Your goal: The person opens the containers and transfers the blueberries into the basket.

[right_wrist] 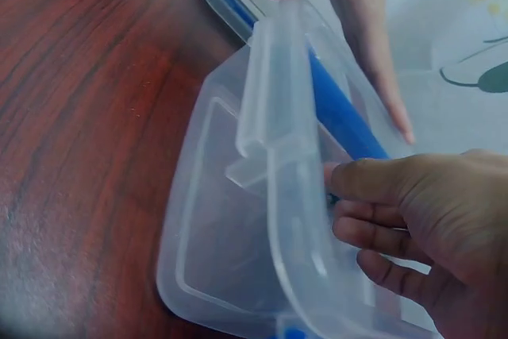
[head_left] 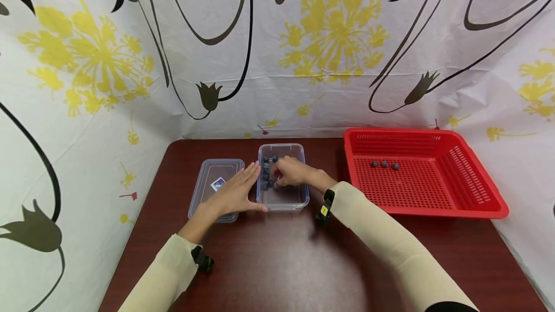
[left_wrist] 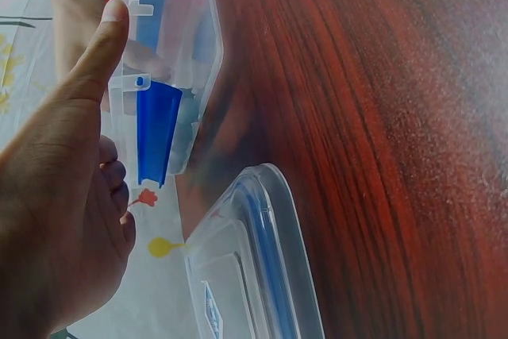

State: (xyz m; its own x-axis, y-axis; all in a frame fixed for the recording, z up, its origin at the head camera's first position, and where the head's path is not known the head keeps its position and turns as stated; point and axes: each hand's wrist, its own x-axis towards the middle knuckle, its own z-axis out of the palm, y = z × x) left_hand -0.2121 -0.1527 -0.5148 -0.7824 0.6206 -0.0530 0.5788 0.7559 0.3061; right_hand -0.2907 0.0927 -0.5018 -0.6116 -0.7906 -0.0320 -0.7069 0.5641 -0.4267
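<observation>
Your right hand [head_left: 291,172] reaches down into the clear container [head_left: 284,201] at table centre, fingers curled among the dark berries [head_left: 267,173]; whether they pinch one, you cannot tell. Left hand [head_left: 236,191] lies flat and straight-fingered against the container's left wall, with the lid [head_left: 208,182] just beyond it. The red basket [head_left: 477,177] lies to your right, nearer the right hand.

On the table [head_left: 277,264], a box [head_left: 284,201] sits at centre with berries [head_left: 266,173] inside, toward its left and far end. A lid [head_left: 208,177] lies just left of it. The left hand [head_left: 234,194] rests against the box's left wall, over the lid; the right hand [head_left: 292,172] reaches into the box. A basket [head_left: 477,206] stands to the right, three berries [head_left: 384,163] inside near its back.
</observation>
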